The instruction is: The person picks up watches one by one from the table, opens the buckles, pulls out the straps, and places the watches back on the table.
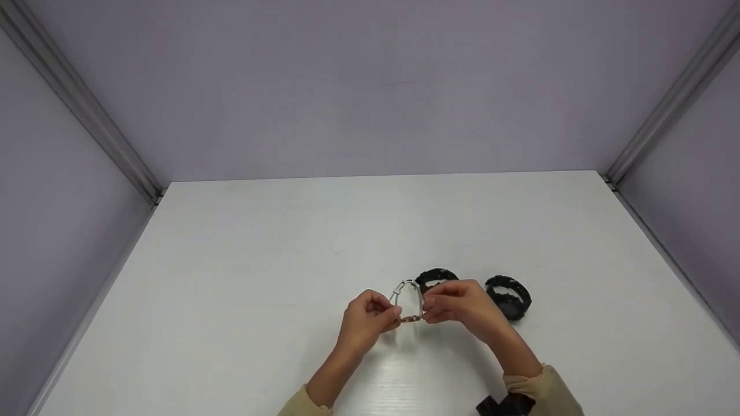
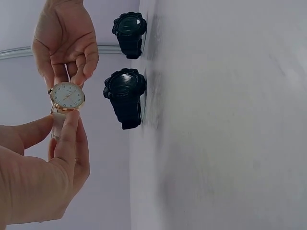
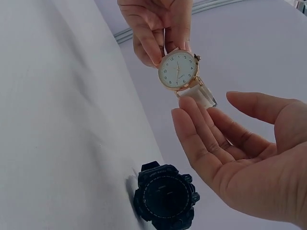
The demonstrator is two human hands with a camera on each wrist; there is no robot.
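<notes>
Gold-rimmed wristwatch (image 3: 178, 70) with white dial and pale strap, held above the white table (image 1: 231, 277), lower centre of the head view. Pinched from each side by left hand (image 1: 365, 321) and right hand (image 1: 459, 307), fingers curled on it. Two black watches (image 1: 507, 296) standing just right of the hands.

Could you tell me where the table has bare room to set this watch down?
The white table is bare left of the left hand and across its far half. It is crowded right of the right hand, where two black watches stand.
</notes>
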